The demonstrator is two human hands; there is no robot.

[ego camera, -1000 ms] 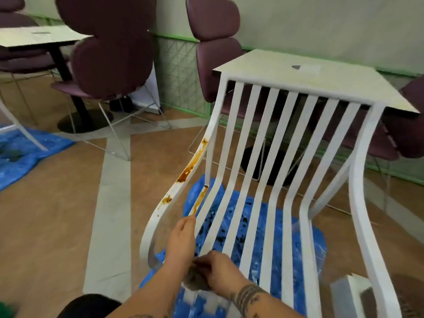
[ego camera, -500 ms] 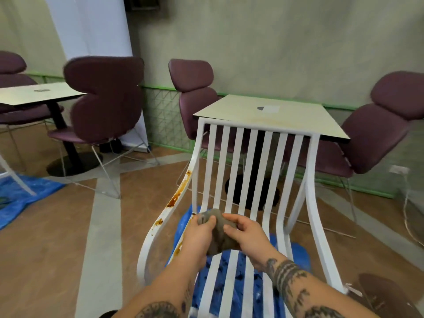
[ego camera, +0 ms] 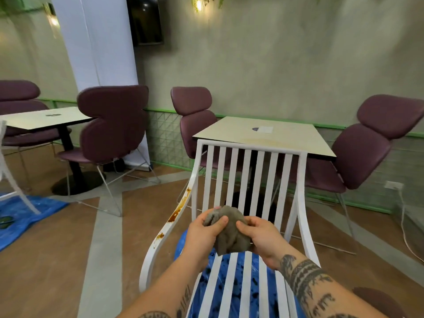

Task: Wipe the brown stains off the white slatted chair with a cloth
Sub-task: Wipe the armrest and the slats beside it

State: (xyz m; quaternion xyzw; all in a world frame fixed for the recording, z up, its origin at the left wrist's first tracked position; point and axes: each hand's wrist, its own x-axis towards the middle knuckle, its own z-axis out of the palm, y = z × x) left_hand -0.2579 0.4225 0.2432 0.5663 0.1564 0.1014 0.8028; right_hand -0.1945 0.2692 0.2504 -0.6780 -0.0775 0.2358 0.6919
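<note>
A pale table point(ego camera: 286, 138) is seen centre, a small card point(ego camera: 265, 129) laid on it; a second table point(ego camera: 46, 119) is seen at left. Maroon chairs point(ego camera: 114, 125) are placed round both. A blue tarp point(ego camera: 20, 216) is spread on the floor point(ego camera: 46, 260). A dark screen point(ego camera: 146, 19) is mounted beside a white pillar point(ego camera: 98, 53).

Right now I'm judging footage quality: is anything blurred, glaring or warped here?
Head view: cloth, left hand and right hand fairly sharp; the purple chair at left looks softly smeared; the wall lamp flares; the wide lens tilts the white pillar.
</note>
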